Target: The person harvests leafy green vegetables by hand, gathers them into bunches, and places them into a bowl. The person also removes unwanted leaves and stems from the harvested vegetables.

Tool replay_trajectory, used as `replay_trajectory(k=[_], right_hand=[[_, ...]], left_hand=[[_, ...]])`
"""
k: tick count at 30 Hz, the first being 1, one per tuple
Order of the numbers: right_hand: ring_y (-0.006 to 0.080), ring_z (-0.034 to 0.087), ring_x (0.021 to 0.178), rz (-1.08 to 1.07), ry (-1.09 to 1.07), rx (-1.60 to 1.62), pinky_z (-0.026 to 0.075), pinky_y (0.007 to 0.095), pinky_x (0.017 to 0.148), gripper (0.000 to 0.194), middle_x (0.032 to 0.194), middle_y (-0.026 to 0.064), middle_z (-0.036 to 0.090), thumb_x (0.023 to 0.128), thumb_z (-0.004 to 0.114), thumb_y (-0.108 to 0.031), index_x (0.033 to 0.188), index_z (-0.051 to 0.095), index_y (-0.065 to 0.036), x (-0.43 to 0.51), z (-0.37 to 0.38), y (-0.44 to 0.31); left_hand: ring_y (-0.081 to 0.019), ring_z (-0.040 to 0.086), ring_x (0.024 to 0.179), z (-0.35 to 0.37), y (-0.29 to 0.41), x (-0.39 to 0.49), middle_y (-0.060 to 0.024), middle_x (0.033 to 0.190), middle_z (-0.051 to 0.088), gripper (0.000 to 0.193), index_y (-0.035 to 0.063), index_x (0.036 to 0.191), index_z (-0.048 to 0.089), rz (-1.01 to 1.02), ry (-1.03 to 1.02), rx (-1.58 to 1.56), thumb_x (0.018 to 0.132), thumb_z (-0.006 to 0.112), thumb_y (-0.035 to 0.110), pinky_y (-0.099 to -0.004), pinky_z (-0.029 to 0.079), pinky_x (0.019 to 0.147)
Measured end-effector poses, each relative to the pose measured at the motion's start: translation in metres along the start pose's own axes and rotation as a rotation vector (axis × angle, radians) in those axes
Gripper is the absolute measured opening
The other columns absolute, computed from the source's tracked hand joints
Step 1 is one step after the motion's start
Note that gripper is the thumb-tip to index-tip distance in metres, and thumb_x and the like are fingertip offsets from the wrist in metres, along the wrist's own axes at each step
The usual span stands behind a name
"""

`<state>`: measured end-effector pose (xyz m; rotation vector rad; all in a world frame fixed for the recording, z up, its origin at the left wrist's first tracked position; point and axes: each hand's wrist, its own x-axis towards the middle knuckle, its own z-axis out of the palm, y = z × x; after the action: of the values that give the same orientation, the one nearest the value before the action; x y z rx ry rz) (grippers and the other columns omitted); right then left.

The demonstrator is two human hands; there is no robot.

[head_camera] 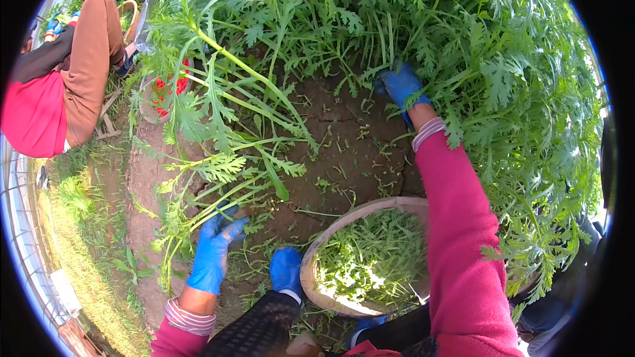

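Observation:
My left hand (pixel 212 253), in a blue glove, is low at the left among cut leafy green stems (pixel 230 146). Some stems cross over its fingers, and its thumb stands apart; whether it grips them cannot be made out. Further forward, my right hand (pixel 403 84), gloved in blue too, reaches to the foot of the standing leafy plants (pixel 392 25). Leaves and blur hide its fingertips and anything they hold. Bare brown soil (pixel 342 144) with scattered leaf scraps lies between my hands.
A round tub (pixel 312 253) of green trimmings stands by my blue-covered foot (pixel 286 267), partly behind my right arm. Red pieces lie in a container (pixel 149 101) at left. Beyond it another person (pixel 94 59) sits low. Dense plants (pixel 536 84) fill the right side.

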<state>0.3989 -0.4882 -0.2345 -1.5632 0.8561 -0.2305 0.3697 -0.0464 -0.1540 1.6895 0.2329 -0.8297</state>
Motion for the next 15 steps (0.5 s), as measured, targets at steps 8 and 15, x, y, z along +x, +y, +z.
replay_trajectory(k=[8, 15], right_hand=[[0.0139, 0.058, 0.051, 0.144, -0.445, -0.057, 0.047, 0.0267, 0.046, 0.018, 0.074, 0.0117, 0.066, 0.083, 0.060, -0.009, 0.096, 0.058, 0.003, -0.024, 0.071, -0.003], [0.0367, 0.061, 0.100, -0.072, -0.078, -0.490, 0.048, 0.0422, 0.086, 0.037, 0.107, 0.0218, 0.062, 0.072, 0.064, -0.025, 0.103, 0.064, -0.006, 0.082, 0.123, 0.047]], left_hand=[[-0.0229, 0.053, 0.112, 0.006, 0.003, -0.006, -0.0114, 0.132, 0.048, 0.060, 0.0062, 0.138, 0.036, 0.007, -0.079, -0.092, 0.083, 0.061, 0.010, -0.0354, 0.047, 0.087], [-0.0280, 0.054, 0.111, -0.003, 0.004, -0.013, -0.0166, 0.132, 0.047, 0.065, 0.0025, 0.136, 0.038, -0.032, -0.025, -0.003, 0.080, 0.064, 0.024, -0.0388, 0.048, 0.086]])
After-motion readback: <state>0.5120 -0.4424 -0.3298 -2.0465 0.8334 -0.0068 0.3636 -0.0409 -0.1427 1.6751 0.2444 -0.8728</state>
